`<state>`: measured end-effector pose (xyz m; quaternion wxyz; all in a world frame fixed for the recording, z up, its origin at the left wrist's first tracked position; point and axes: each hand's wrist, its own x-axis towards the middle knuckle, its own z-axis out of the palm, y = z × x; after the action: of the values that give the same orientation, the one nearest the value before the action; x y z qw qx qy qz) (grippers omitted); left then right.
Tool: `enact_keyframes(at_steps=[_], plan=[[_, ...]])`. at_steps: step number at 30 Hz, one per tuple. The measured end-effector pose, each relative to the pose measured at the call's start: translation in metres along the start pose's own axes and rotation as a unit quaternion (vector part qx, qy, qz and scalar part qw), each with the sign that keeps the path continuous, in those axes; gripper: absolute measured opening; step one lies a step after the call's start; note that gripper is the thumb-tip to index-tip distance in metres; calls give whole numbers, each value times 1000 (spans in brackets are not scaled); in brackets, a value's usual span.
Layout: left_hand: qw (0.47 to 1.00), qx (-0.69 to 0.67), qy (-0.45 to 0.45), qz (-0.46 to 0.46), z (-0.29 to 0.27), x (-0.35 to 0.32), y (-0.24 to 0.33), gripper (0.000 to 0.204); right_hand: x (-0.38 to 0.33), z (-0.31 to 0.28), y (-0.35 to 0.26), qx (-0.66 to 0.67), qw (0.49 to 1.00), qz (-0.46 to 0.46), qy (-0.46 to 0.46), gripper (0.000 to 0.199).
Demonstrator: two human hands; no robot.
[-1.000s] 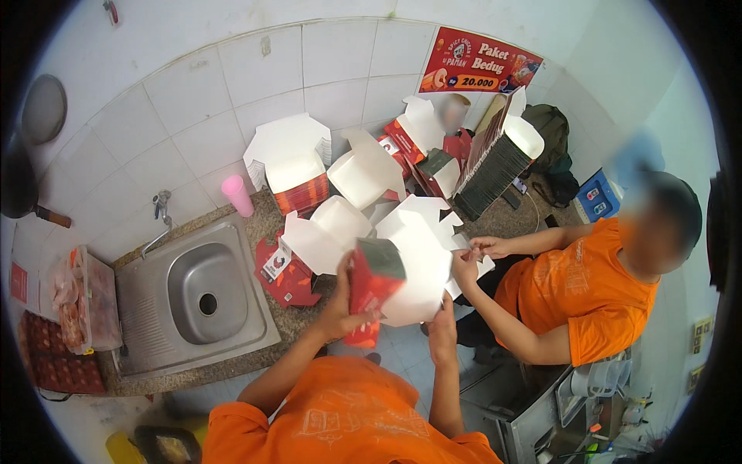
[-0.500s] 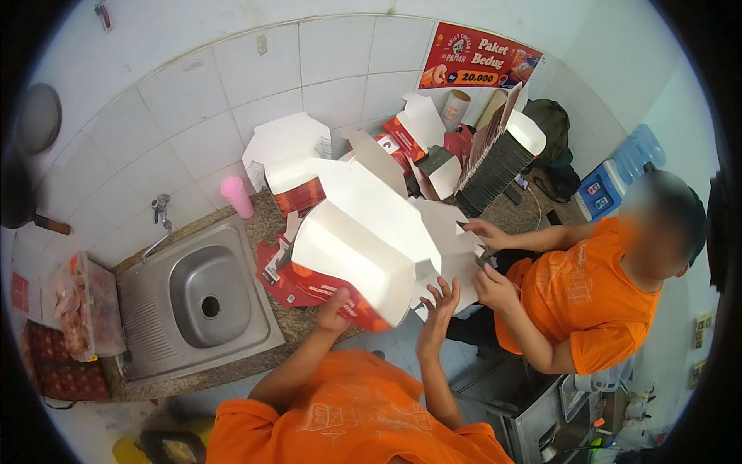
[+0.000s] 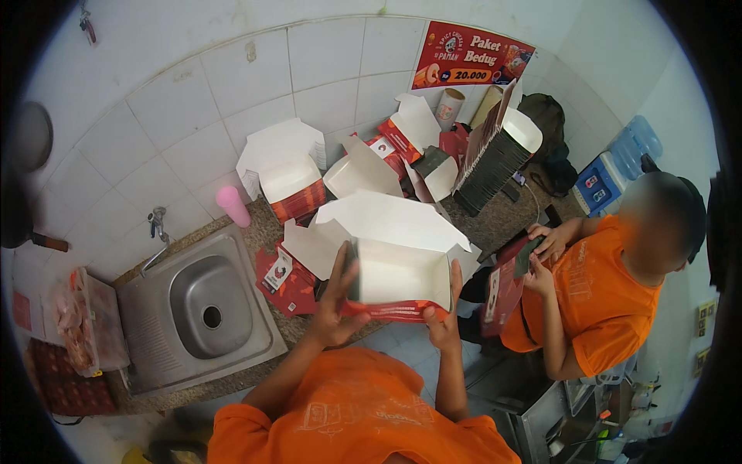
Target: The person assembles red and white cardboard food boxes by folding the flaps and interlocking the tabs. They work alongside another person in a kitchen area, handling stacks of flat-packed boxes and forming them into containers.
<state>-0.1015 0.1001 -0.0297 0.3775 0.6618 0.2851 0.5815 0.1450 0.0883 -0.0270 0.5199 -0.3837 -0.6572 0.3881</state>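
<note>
Between my hands is a cardboard food box (image 3: 402,280), white inside and red along its front wall, with its wide white lid flap raised behind it. My left hand (image 3: 338,298) holds its left side, fingers upright along the wall and thumb at the front. At the right wall, my right hand (image 3: 446,313) grips with the thumb against the red front. Flat red cartons (image 3: 292,288) lie on the counter just beyond my left hand. Behind the held box stand folded open boxes (image 3: 294,179), which appear nested, and another white box piece (image 3: 363,172).
To the left is a steel sink (image 3: 209,294) with a tap (image 3: 158,224), a pink cup (image 3: 233,206) and a plastic tub (image 3: 97,325). A tall stack of cartons (image 3: 498,162) leans at the back right. At right, a co-worker (image 3: 595,286) handles a red carton (image 3: 504,298).
The box has turned level and its walls now stand squared. My right hand has come onto its right side; my left has shifted up its left wall. The co-worker's hands moved right with a carton.
</note>
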Motion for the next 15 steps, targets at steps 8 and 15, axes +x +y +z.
enact_keyframes(at_steps=[8, 15], plan=[[988, 48, -8, -146, -34, -17, -13, 69, 2, 24, 6, -108, 989, 36, -95, 73], [974, 135, -8, -181, -44, -35, -29, 84, 33, 25, 13, -86, 987, 1, -134, 63]])
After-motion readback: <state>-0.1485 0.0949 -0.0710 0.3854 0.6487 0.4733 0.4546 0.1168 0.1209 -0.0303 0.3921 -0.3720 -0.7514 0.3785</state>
